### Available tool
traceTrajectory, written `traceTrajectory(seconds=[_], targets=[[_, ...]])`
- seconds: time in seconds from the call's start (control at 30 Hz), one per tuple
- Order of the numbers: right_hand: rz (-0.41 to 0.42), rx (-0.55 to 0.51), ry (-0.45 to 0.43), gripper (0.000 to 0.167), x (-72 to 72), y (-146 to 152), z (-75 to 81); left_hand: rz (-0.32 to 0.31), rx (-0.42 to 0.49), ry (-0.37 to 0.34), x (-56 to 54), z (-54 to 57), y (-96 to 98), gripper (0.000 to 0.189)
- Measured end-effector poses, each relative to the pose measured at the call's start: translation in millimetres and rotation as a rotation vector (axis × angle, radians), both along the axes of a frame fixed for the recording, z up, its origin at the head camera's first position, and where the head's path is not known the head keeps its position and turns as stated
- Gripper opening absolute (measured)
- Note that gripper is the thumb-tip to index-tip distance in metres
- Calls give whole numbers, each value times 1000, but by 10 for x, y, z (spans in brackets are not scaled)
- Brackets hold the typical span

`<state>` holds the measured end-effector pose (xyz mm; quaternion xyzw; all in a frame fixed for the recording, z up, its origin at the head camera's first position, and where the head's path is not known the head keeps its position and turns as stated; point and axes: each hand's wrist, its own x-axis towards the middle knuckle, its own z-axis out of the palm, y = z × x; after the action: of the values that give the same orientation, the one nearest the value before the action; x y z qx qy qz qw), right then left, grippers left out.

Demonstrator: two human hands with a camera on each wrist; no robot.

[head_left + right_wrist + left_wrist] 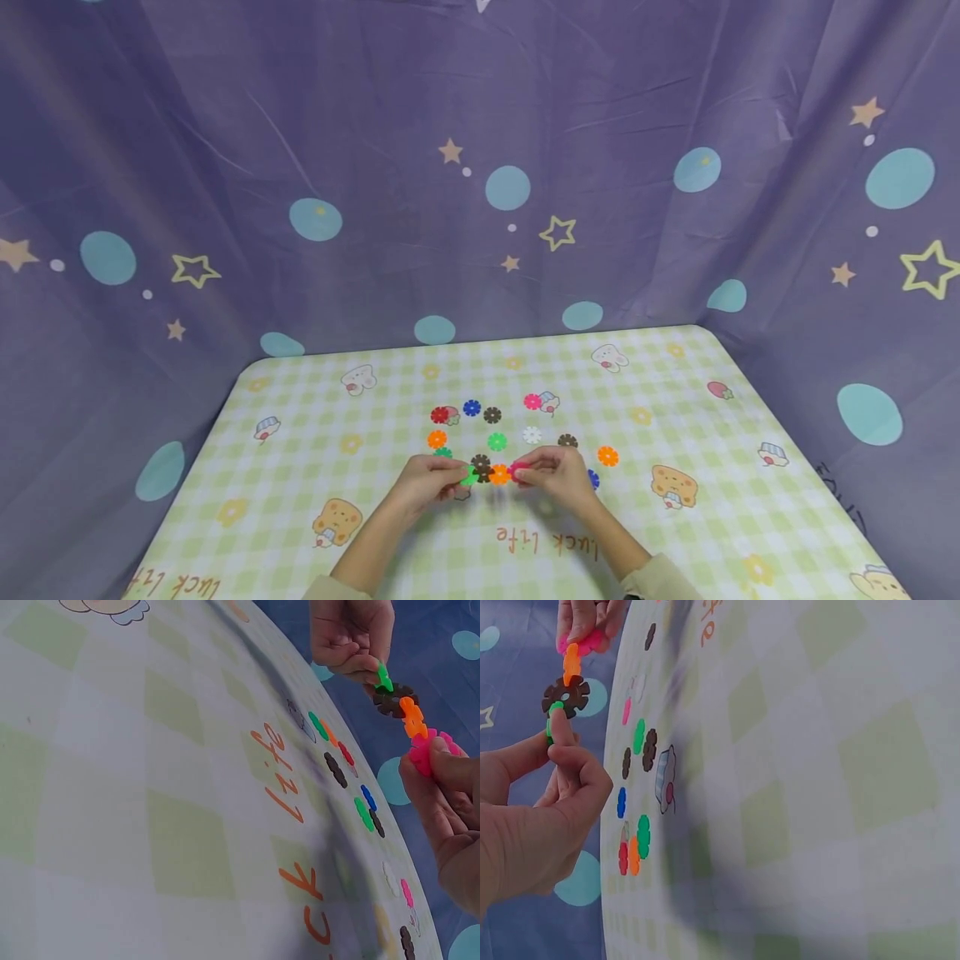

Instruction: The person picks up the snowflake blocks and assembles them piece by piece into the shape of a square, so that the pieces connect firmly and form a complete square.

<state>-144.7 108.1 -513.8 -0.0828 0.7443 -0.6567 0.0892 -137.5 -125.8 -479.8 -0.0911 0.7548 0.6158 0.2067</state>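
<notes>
A short chain of notched plastic discs hangs between my two hands above the table: a light green disc [469,476], a brown disc [553,699], an orange disc [413,720] and a pink disc [422,756], slotted into each other edge to edge. My left hand [427,483] pinches the green disc at one end between thumb and fingers. At the other end my right hand [561,477] pinches the pink one. Neighbouring discs stand at an angle to each other. The fingertips hide part of both end discs.
Loose discs lie beyond my hands on the checked tablecloth [285,517], among them a red disc [439,415], a blue disc [472,408], a white disc [532,435] and, at right, an orange disc [607,456]. A purple curtain [390,275] rises behind the table.
</notes>
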Motion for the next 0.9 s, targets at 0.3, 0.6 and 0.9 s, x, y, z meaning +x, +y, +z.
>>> traceTrajectory(seconds=[0.3,0.6,0.9], targets=[[-37,-85,-13,21,28,-27,-48,4,-5,39,1,78,43,29],[-19,-62,3,30,-70,-116,-58,87,9,47,-19,69,-36,31],[162,100,80,45,-231,-265,-187,225,12,45,-89,83,-222,33]])
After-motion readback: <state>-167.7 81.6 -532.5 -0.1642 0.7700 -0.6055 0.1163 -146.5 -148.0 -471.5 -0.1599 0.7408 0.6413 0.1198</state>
